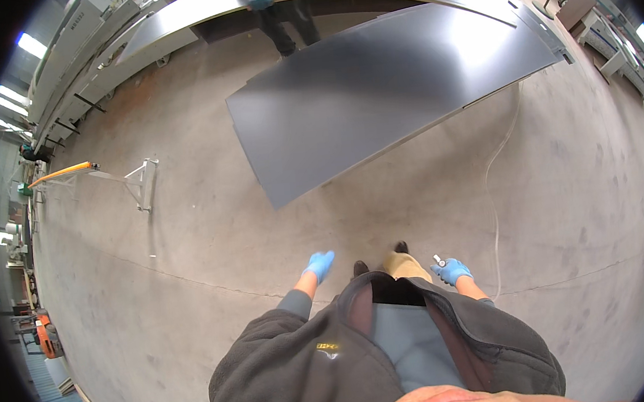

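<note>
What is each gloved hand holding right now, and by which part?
The left hand is open and holds nothing. The right hand grips a small pale tool; only its tip shows above the fingers, so the exact hold cannot be told.

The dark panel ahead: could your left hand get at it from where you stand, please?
Probably not: the left hand hangs empty by the hip, and bare concrete floor separates it from the dark panel.

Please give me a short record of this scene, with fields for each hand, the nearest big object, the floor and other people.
left hand: left hand in a blue glove, open, holding nothing
right hand: right hand in a blue glove, closed on a small white object
nearest big object: large dark grey panel, ahead of the person, apart from both hands
floor: bare concrete floor, a thin hose lying on it
other people: co-worker beyond the panel, blue glove visible
</note>
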Available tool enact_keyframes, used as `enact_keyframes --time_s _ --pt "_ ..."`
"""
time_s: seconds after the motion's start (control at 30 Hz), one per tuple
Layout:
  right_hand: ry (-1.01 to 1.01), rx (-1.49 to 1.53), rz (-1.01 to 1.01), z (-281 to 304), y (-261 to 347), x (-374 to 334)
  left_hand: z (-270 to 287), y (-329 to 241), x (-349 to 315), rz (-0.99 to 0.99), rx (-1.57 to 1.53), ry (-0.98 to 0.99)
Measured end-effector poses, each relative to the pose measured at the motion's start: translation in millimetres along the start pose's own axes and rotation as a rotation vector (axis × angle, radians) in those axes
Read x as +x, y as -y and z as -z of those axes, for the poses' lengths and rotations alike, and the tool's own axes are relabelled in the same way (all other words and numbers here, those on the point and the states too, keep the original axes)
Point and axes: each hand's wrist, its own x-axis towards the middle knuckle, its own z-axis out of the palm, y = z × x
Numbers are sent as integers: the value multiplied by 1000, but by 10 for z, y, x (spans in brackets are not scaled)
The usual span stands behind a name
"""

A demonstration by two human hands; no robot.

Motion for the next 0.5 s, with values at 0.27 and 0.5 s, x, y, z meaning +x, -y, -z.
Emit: enact_keyframes --time_s 0.27,0.5 --pt "-49 -5 4 314 -1103 19 -413 730 -1008 285 -191 -122" --pt "-77 625 -86 937 -2508 292 -1625 213 -863 156 -314 -84"
